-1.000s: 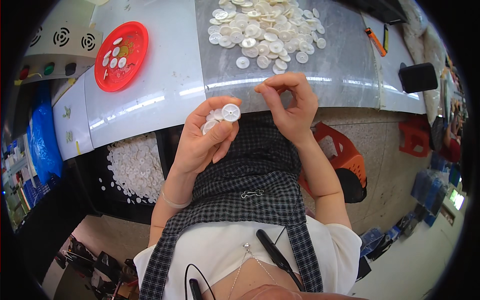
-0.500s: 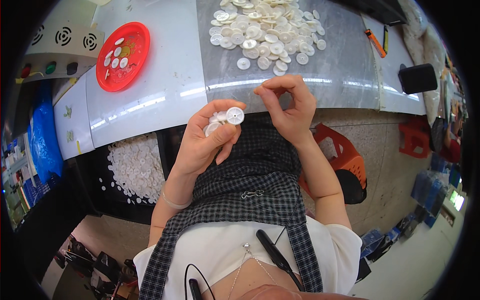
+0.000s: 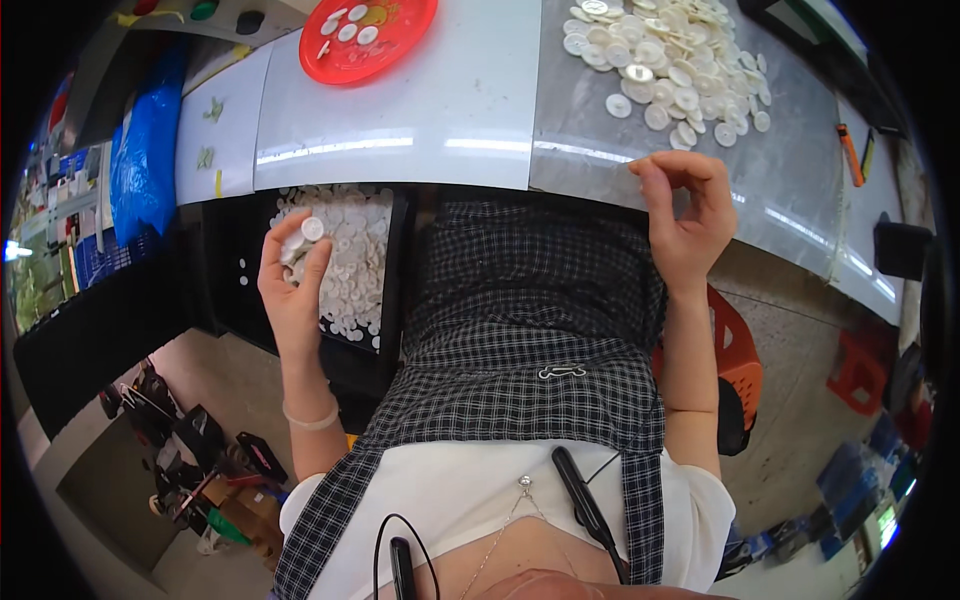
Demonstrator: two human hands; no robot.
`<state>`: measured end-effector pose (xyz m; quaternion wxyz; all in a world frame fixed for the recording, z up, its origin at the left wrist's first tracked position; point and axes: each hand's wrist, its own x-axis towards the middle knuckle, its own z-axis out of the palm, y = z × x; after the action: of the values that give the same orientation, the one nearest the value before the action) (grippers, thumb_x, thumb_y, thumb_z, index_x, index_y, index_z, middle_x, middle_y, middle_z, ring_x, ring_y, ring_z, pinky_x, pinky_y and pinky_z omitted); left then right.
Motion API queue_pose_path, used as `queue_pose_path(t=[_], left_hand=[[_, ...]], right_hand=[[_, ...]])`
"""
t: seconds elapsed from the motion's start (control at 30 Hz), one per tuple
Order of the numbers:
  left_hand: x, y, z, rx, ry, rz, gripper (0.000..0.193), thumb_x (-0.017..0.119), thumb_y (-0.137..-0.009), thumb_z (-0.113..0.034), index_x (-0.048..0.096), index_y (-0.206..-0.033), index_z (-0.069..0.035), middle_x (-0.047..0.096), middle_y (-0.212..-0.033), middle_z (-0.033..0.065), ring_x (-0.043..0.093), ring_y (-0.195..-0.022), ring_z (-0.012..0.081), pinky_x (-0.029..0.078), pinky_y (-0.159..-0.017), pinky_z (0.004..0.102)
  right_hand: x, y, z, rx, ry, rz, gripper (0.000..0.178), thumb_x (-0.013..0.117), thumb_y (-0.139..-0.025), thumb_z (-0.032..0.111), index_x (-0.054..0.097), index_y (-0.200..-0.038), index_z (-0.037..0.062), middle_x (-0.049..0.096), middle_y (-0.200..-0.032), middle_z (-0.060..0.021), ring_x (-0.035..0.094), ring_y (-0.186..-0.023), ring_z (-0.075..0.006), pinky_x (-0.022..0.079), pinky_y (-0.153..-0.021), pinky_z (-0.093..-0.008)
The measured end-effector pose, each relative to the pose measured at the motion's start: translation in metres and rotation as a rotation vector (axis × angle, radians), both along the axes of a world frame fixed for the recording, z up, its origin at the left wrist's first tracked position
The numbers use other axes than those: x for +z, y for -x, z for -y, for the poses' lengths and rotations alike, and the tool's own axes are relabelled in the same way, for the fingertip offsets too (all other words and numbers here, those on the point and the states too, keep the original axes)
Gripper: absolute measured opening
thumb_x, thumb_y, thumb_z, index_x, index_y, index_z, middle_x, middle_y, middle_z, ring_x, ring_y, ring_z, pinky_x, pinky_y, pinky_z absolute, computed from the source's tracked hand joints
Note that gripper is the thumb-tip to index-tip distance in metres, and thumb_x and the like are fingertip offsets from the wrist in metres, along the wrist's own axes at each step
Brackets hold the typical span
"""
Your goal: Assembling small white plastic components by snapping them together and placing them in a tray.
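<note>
While your left hand (image 3: 290, 290) held white discs (image 3: 313, 229) clamped in its fingers, a black bin (image 3: 401, 250) beneath them, your right hand (image 3: 695, 215) curled, thumb and forefinger together.

My table (image 3: 440, 120) across the frame's top, red plate (image 3: 408, 42) upper left, white discs (image 3: 685, 75) and orange tool (image 3: 851, 155) upper right.
</note>
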<state>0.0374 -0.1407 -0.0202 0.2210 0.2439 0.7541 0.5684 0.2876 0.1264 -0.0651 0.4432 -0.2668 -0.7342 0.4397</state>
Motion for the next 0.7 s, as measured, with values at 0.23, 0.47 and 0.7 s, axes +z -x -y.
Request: queue_pose_path(t=[0.23,0.47,0.7], left_hand=[[0.012,0.008,0.008,-0.195,0.665,-0.959,0.047,0.074,-0.078,-0.010,0.057,-0.122,-0.004,0.058,-0.120,0.0155,0.055,-0.112,0.0290,0.042,-0.096,0.0346],[-0.040,-0.007,0.014,-0.633,0.943,-0.520,0.044,0.077,-0.073,-0.030,0.060,-0.100,0.001,0.066,-0.086,0.0184,0.064,-0.080,0.0382,0.050,-0.069,0.0439],[-0.080,-0.022,0.011,-0.563,0.888,-0.520,0.042,0.063,-0.086,-0.028,0.052,-0.103,0.009,0.063,-0.090,0.0311,0.060,-0.084,0.0488,0.048,-0.074,0.0517]], right_hand=[[0.006,0.001,0.002,-0.042,-0.036,0.014,0.012,0.066,-0.085,-0.004,0.059,-0.094,0.0003,0.067,-0.084,-0.0068,0.063,-0.073,-0.0102,0.049,-0.068,-0.0217],[0.006,-0.010,0.002,-0.053,-0.063,-0.041,0.012,0.072,-0.080,-0.002,0.063,-0.088,0.0021,0.068,-0.079,-0.0049,0.061,-0.066,-0.0096,0.049,-0.061,-0.0224],[0.010,-0.028,-0.007,-0.158,-0.165,-0.061,0.013,0.073,-0.077,-0.002,0.064,-0.084,0.0028,0.066,-0.077,-0.0057,0.060,-0.066,-0.0136,0.047,-0.060,-0.0249]])
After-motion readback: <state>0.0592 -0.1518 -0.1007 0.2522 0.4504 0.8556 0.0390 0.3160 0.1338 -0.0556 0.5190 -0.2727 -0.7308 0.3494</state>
